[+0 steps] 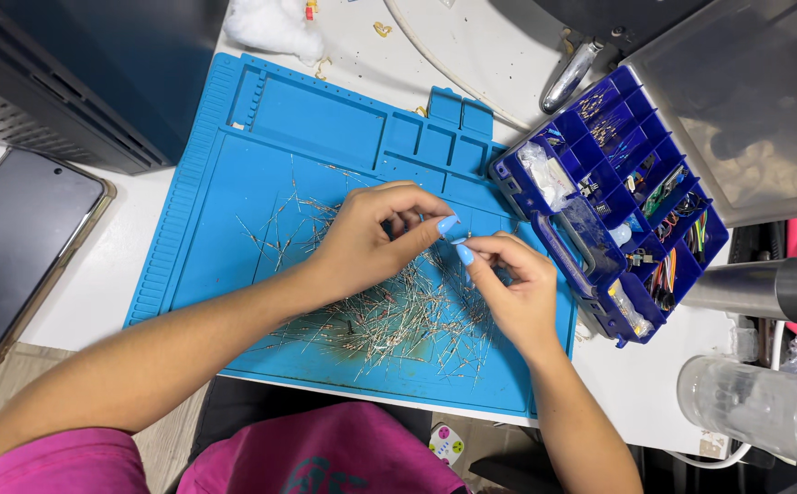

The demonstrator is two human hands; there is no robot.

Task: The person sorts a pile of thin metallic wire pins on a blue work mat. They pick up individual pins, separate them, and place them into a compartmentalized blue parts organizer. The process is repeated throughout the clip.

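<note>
Resistors [389, 316] are scattered all over the blue mat [234, 220] on the counter [641, 389]; left hand [371, 240] and right hand [513, 288] both have fingers pinched shut on one resistor lead between them.

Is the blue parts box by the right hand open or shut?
Open. The parts box shows its compartments uncovered, with small components and coloured wires visible inside; its clear lid is swung back behind it.

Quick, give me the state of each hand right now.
Left hand: fingers pinched shut, fingertips meeting the right's above the pile of resistors; held item too small to tell.
Right hand: pinched shut likewise.
</note>
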